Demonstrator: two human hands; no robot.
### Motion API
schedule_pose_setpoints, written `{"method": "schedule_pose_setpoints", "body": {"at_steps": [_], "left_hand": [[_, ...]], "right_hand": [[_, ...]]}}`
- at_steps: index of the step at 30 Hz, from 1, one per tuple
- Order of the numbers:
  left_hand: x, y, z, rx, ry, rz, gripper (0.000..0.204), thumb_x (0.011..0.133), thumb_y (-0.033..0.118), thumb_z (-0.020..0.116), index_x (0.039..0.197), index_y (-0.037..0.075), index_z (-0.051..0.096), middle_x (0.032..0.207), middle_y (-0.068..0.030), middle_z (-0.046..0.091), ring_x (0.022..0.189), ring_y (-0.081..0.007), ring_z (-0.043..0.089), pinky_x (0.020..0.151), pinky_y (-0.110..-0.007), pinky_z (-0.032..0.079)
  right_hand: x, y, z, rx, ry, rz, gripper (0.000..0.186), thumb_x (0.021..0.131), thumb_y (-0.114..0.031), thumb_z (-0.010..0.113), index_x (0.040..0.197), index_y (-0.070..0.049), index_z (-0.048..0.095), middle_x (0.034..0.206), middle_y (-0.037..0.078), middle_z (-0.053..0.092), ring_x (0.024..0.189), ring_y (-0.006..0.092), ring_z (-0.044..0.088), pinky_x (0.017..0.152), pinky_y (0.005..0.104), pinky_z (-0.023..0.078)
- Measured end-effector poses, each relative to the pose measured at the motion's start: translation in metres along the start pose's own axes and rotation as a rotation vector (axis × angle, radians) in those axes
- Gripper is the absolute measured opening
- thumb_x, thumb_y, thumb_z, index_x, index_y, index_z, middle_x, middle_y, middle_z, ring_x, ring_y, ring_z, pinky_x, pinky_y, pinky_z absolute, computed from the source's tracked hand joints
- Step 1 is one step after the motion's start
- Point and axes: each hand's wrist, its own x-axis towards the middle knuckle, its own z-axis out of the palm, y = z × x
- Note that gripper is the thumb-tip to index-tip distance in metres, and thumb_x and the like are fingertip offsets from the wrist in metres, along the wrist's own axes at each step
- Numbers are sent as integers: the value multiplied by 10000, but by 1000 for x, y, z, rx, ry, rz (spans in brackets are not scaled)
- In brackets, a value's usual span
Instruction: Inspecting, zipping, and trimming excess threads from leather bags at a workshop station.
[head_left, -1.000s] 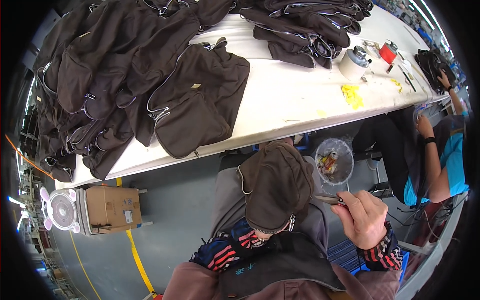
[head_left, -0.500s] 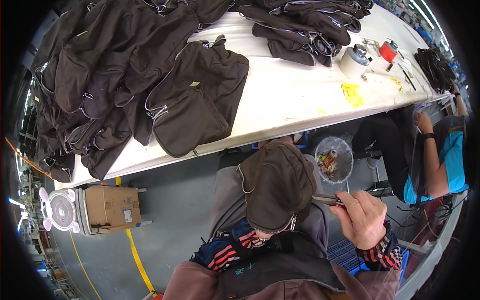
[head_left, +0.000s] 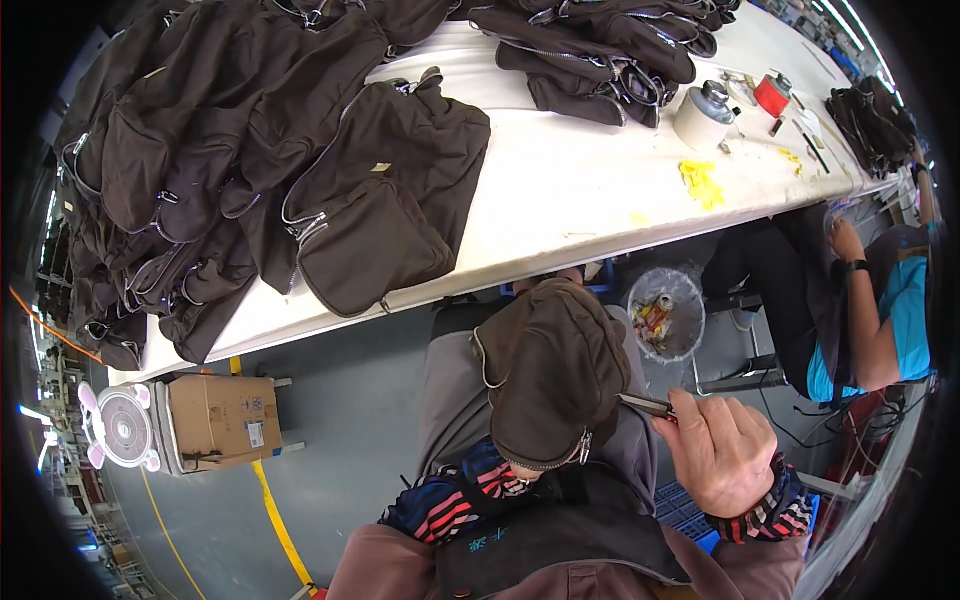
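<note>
A dark brown fabric bag point(head_left: 555, 370) lies across my lap, its zipper edge and metal pullers toward me. My left hand point(head_left: 524, 472) reaches in at the bag's near edge; only a little skin shows past the striped sleeve, and the fingers are hidden by the cloth. My right hand point(head_left: 722, 450) is closed around small metal thread snips point(head_left: 648, 405). Their pointed tip is at the bag's right side; whether it touches the cloth I cannot tell.
Brown bags point(head_left: 200, 130) are heaped on the white table point(head_left: 560, 190), with more bags point(head_left: 600, 60) farther back. A white can point(head_left: 703, 120), a red can point(head_left: 773, 95) and yellow scraps point(head_left: 702, 185) stand right. Below are a lined bin point(head_left: 665, 315), a carton point(head_left: 225, 415) and a seated co-worker point(head_left: 870, 320).
My right hand has shifted slightly, and the snips' tip has come a little left, closer to the bag. The bag and my left hand stay nearly where they were.
</note>
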Motion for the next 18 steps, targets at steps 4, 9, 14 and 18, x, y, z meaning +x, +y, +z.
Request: {"method": "schedule_pose_setpoints", "body": {"at_steps": [4, 9, 14, 18], "left_hand": [[-1, -1, -3, 72, 7, -6, 552, 842, 284, 475, 1346, 105, 339, 1190, -106, 499, 1034, -249, 490, 902, -427, 360], [-3, 0, -5, 163, 18, -19, 541, 852, 276, 463, 1346, 96, 336, 1196, -103, 494, 1041, -239, 486, 908, -412, 358], [-6, 5, -8, 255, 26, -14, 529, 862, 268, 450, 1346, 87, 333, 1202, -100, 488, 1049, -229, 482, 914, -396, 356], [-6, 6, -9, 332, 35, -28, 520, 871, 262, 440, 1345, 80, 330, 1207, -97, 484, 1055, -221, 478, 918, -384, 354]], "right_hand": [[0, 4, 2, 64, -3, 16, 283, 708, -160, 690, 867, 47, 580, 604, 45, 432, 465, 147, 442, 391, 259, 322], [0, 6, 1, 84, -19, 51, 273, 687, -152, 708, 857, 17, 579, 602, 47, 458, 464, 165, 461, 392, 273, 333], [-14, 14, 1, 220, 109, 267, 282, 697, -133, 713, 906, -1, 577, 629, 71, 501, 483, 205, 501, 421, 305, 389], [-13, 13, 9, 274, 13, 204, 315, 686, -141, 720, 929, 1, 579, 649, 75, 505, 481, 208, 497, 421, 305, 384]]}}
